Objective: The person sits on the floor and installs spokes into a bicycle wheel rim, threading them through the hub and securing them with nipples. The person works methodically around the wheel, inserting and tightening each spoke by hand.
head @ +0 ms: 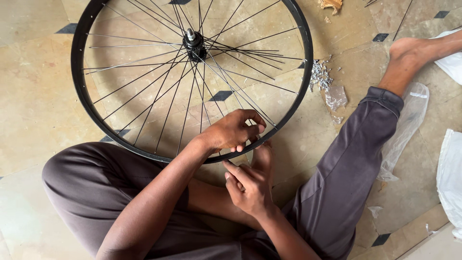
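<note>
The left hand (233, 131) lay over the near edge of the rim (79, 72), fingers curled around a spoke (262, 115) there. The right hand (250, 185) sat just under it, fingers pinched together against the rim's underside; what they held could not be told. The hub (194, 44) stood well beyond both hands. A pile of nipples (319, 76) lay to the right, beside a plastic bag (404, 125).
</note>
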Motion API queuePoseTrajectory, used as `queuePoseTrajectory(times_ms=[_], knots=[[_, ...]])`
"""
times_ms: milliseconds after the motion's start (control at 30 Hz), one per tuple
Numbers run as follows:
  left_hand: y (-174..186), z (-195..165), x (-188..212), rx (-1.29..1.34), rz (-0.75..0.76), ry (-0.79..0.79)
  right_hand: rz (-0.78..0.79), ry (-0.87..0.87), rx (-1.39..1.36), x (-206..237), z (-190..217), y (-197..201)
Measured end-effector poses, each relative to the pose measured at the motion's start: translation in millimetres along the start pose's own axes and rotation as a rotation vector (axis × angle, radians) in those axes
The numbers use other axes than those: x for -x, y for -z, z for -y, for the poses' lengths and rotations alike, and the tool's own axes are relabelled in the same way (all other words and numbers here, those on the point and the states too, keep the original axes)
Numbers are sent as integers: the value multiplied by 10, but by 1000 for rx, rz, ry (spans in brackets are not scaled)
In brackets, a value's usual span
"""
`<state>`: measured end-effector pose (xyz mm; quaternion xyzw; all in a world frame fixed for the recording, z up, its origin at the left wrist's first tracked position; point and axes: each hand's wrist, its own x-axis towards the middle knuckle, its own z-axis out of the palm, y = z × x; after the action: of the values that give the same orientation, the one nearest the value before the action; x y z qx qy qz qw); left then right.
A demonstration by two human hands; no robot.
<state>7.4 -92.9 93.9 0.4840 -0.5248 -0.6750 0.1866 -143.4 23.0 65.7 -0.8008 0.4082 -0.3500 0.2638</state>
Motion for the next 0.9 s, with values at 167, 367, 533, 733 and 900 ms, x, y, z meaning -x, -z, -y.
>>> queuePoseTrajectory(times_ms=[167, 367, 533, 733, 900], knots=[[-4, -22, 3, -26, -11, 3, -132, -51, -129, 64, -110, -41], [-1, -43, 16, -39, -18, -1, -194, -183, -68, 3, -112, -156], [1, -43, 22, -23, -11, -4, -140, 42, 33, -48, -84, -92], [3, -18, 15, -12, -10, -2, 247, 75, -65, -36, 25, 27], [6, 16, -6, 11, 1, -10, -110, -190, -6, -46, -60, 196]])
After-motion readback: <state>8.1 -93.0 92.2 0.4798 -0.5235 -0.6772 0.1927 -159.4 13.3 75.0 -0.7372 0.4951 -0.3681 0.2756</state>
